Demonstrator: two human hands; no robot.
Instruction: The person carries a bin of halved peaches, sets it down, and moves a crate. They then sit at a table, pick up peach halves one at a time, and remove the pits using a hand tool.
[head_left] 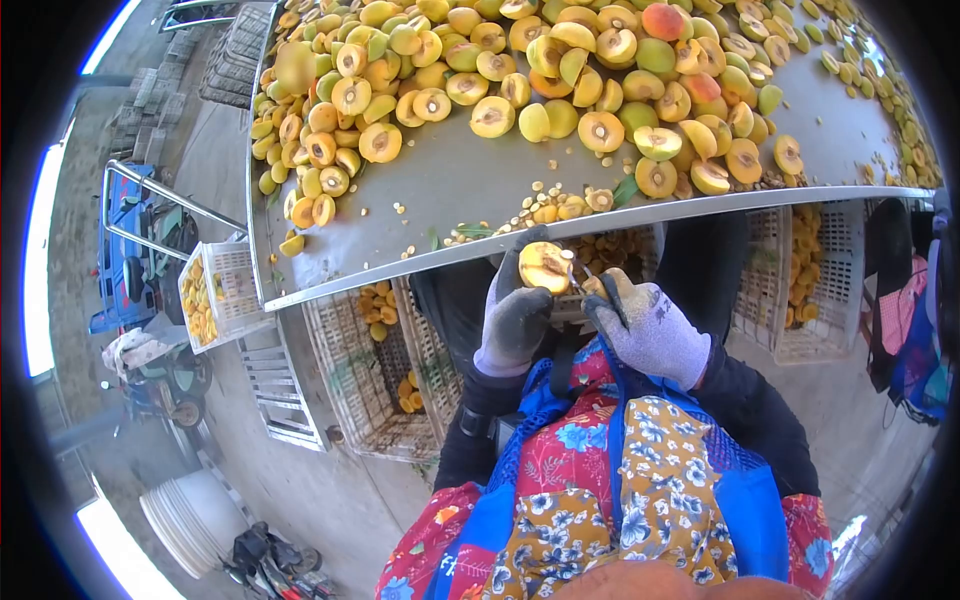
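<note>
In front of my chest, my left hand [517, 315], in a grey-palmed knit glove, grips a yellow peach half [545, 268] with its cut face turned up toward me. My right hand [643, 318], gloved the same way, is closed around a small pitting tool [579, 272]. Its thin metal end touches the right edge of the peach half, near a pale bit that may be the stone. Much of the handle is hidden by my fingers. Just beyond both hands is the metal table edge [440, 258], with loose stones and several peach halves [560, 209] lying behind it.
A large heap of halved peaches [601, 131] covers much of the metal table [440, 160]. Below its edge stand plastic crates [375, 425] with peach pieces, and another crate [800, 345] to the right. A white crate [232, 290] and parked scooters [165, 375] are at left.
</note>
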